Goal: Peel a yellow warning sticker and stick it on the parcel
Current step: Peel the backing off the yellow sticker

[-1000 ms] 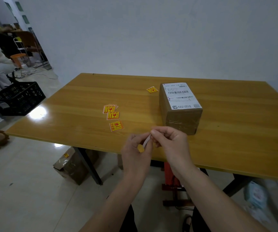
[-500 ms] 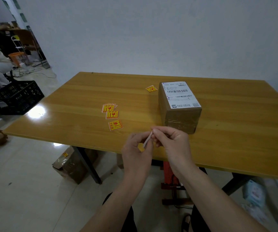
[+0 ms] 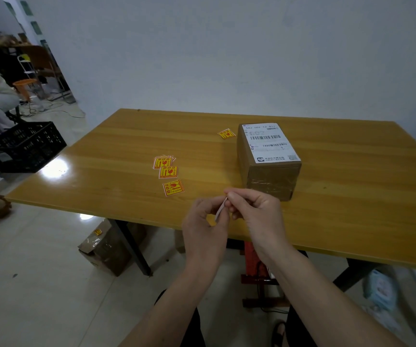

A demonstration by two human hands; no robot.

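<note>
A brown cardboard parcel [image 3: 269, 179] with a white shipping label on top stands on the wooden table [image 3: 352, 196], right of centre. My left hand [image 3: 205, 229] and my right hand [image 3: 257, 214] meet just in front of the parcel, over the table's near edge. Both pinch one small sticker [image 3: 220, 210], seen edge-on with its white backing toward me and a bit of yellow below. Whether the backing has come off is not visible.
Loose yellow warning stickers lie on the table: a small stack [image 3: 163, 162], one [image 3: 168, 172] below it, one [image 3: 173, 187] nearer me, one [image 3: 226, 133] beside the parcel. A black crate [image 3: 24, 146] and a person sit far left. A taped box [image 3: 106, 246] lies under the table.
My hands stay together on the sticker and have barely shifted; the sticker's white edge tilts slightly more upright between my fingers.
</note>
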